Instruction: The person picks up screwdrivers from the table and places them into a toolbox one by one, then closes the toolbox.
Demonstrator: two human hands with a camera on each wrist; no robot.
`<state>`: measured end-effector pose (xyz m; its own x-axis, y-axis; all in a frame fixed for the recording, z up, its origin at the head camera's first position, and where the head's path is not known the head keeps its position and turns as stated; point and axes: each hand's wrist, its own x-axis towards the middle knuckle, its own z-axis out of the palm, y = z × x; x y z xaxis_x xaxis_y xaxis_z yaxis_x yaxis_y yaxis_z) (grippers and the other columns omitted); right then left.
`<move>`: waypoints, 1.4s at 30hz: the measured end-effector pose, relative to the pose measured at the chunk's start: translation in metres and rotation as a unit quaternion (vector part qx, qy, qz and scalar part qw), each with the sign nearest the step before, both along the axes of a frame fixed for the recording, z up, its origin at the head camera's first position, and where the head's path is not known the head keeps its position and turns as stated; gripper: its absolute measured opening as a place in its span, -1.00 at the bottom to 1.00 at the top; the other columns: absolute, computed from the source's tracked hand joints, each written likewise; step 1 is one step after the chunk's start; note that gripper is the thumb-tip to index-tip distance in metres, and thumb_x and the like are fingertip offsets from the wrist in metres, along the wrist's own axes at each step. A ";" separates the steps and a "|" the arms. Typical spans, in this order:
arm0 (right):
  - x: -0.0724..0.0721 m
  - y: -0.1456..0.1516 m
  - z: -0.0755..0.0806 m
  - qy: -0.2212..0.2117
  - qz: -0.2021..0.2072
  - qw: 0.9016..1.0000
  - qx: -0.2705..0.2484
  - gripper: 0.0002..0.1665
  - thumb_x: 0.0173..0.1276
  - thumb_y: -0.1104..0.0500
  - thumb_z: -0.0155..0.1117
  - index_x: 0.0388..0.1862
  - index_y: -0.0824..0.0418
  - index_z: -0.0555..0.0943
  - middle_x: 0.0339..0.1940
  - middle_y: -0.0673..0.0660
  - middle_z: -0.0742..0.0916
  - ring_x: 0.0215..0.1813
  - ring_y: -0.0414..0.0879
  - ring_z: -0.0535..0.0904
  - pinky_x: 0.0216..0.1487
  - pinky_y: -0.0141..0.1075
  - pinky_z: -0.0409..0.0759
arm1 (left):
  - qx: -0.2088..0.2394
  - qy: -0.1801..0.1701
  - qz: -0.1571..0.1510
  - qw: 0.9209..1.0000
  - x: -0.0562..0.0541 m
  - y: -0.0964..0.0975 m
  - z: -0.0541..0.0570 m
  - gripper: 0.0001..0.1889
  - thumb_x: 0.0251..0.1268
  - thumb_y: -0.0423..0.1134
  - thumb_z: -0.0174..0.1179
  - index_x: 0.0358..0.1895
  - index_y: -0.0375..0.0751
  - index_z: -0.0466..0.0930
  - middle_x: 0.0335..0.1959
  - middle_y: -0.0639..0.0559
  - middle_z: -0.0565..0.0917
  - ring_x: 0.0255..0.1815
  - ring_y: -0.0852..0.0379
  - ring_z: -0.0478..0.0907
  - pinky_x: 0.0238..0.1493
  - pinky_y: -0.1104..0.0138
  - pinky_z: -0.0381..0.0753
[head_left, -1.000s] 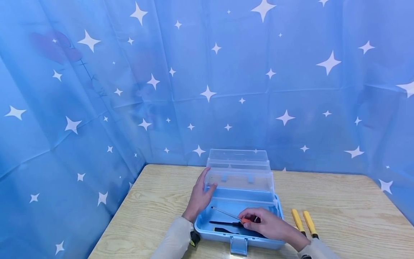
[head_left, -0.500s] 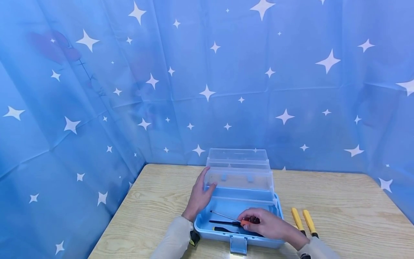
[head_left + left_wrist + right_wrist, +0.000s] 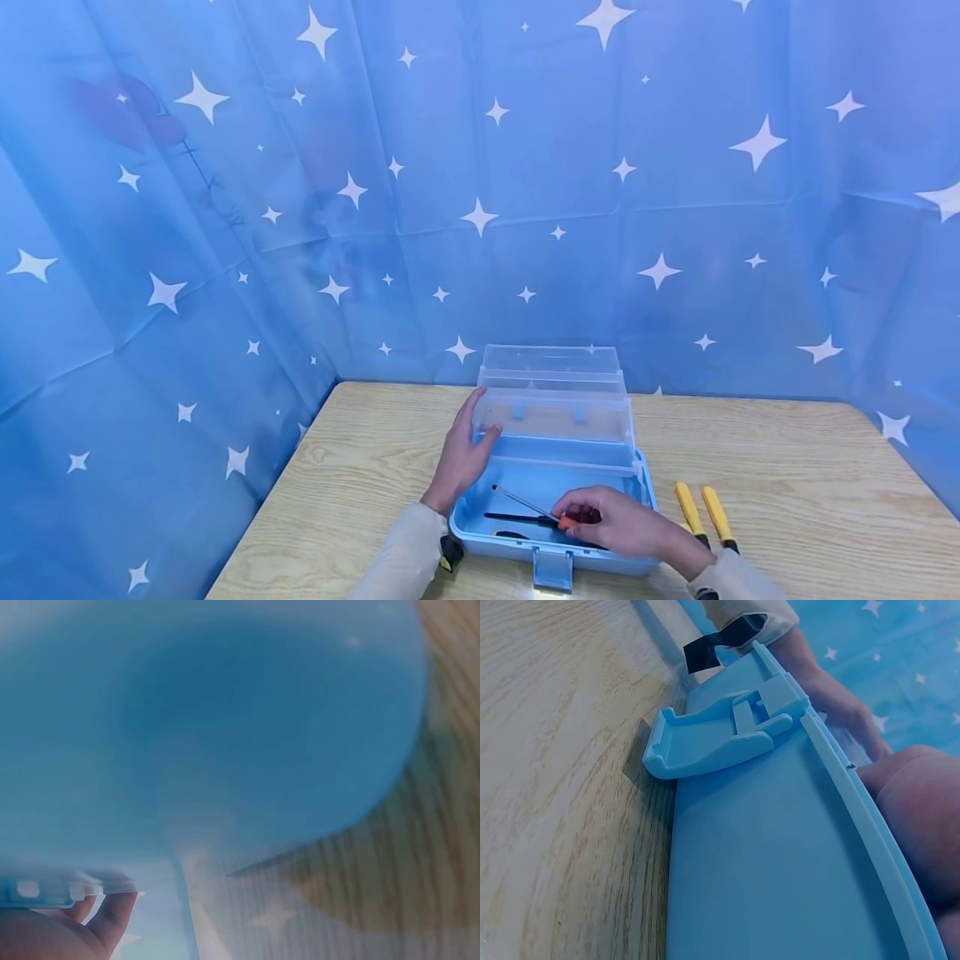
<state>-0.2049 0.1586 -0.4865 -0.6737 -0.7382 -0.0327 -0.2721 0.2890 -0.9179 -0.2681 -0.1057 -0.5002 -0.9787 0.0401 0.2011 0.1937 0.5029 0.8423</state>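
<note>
Behind the front wall of the box (image 3: 615,562), I see the right hand (image 3: 622,522) pinching the screwdriver (image 3: 525,503) by its orange handle; beyond a black rod (image 3: 517,518), the shaft slants left and away. The left hand (image 3: 461,458), farther from it, holds the open lid (image 3: 555,421) by its left edge.
</note>
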 end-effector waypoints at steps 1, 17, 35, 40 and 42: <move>0.000 0.000 0.000 0.001 0.001 1.000 0.000 -0.75 0.44 0.26 0.21 0.05 0.27 0.64 -0.20 0.11 0.71 -0.24 -0.25 0.56 -0.24 -0.37 0.59 | 0.000 0.000 0.000 1.000 0.000 0.000 0.000 -0.38 0.48 0.06 0.07 0.52 0.43 0.08 0.54 0.11 0.22 0.51 -0.05 0.23 0.44 -0.13 0.27; -0.002 0.001 -0.002 0.001 -0.013 1.000 0.004 -0.70 0.52 0.23 0.11 0.15 0.27 0.57 -0.17 0.13 0.70 -0.24 -0.23 0.57 -0.26 -0.37 0.56 | 0.001 -0.005 0.000 1.000 0.001 0.001 0.001 -0.38 0.48 0.09 0.06 0.51 0.48 0.06 0.55 0.14 0.20 0.53 -0.04 0.19 0.45 -0.16 0.25; 0.001 0.003 0.003 0.022 -0.033 0.999 -0.011 -0.74 0.55 0.22 0.06 0.06 0.27 0.62 -0.15 0.18 0.70 -0.18 -0.23 0.58 -0.21 -0.37 0.60 | 0.010 -0.010 0.001 1.000 0.003 0.001 0.000 -0.38 0.48 0.05 0.07 0.53 0.41 0.08 0.56 0.13 0.19 0.55 -0.07 0.16 0.44 -0.20 0.22; 0.002 0.006 0.010 0.044 -0.034 0.998 -0.015 -0.74 0.55 0.21 0.07 0.04 0.28 0.62 -0.15 0.20 0.70 -0.17 -0.20 0.59 -0.20 -0.37 0.61 | 0.011 -0.009 -0.001 1.000 0.003 0.001 0.000 -0.37 0.46 0.15 0.05 0.53 0.38 0.08 0.56 0.13 0.19 0.54 -0.08 0.17 0.43 -0.22 0.23; 0.003 0.007 0.012 0.051 -0.031 0.998 -0.019 -0.74 0.55 0.21 0.06 0.04 0.28 0.62 -0.16 0.21 0.70 -0.17 -0.16 0.61 -0.19 -0.36 0.62 | 0.012 -0.009 0.000 1.000 0.004 0.000 0.001 -0.36 0.46 0.17 0.05 0.53 0.38 0.08 0.56 0.13 0.19 0.54 -0.08 0.18 0.42 -0.22 0.24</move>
<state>-0.2021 0.1660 -0.4743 -0.7160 -0.6950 0.0658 -0.3471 0.2726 -0.8973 -0.2645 -0.1053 -0.4997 -0.9820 0.0358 0.1853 0.1794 0.4825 0.8573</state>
